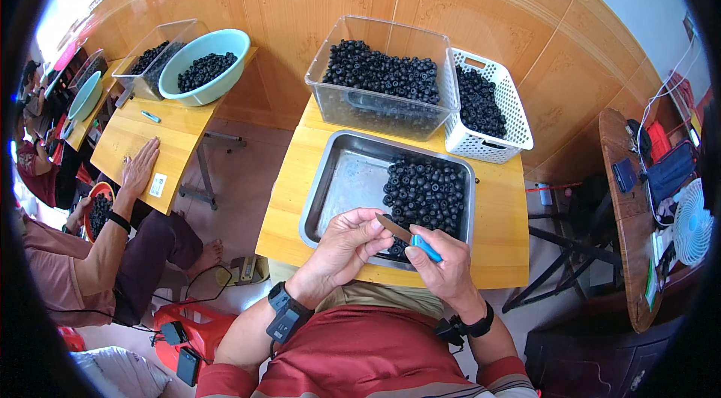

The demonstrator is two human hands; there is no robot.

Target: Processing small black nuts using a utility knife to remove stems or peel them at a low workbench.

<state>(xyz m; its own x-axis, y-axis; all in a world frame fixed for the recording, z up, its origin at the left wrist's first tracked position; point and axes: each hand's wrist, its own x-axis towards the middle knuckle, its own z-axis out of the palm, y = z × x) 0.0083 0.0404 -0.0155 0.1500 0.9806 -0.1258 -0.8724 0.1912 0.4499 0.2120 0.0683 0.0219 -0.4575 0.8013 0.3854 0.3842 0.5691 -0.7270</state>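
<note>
My right hand [448, 266] grips a small knife [425, 246] by its blue handle, the brownish blade pointing left and up. At the blade's tip my left hand [338, 249] is closed in a pinch; whatever lies between its fingertips is too small and covered to make out. Both hands are above the near edge of a shallow metal tray [353, 169]. A heap of small black ring-like pieces [424, 191] with holes fills the tray's right part, while bare metal shows on its left.
Behind the tray stand a clear plastic box [384, 114] and a white perforated basket [484, 149], both holding black pieces. At left, a co-worker sits by another table [131, 139] with a pale green basin [199, 95]. A round wooden table [627, 248] with a fan [691, 224] stands right.
</note>
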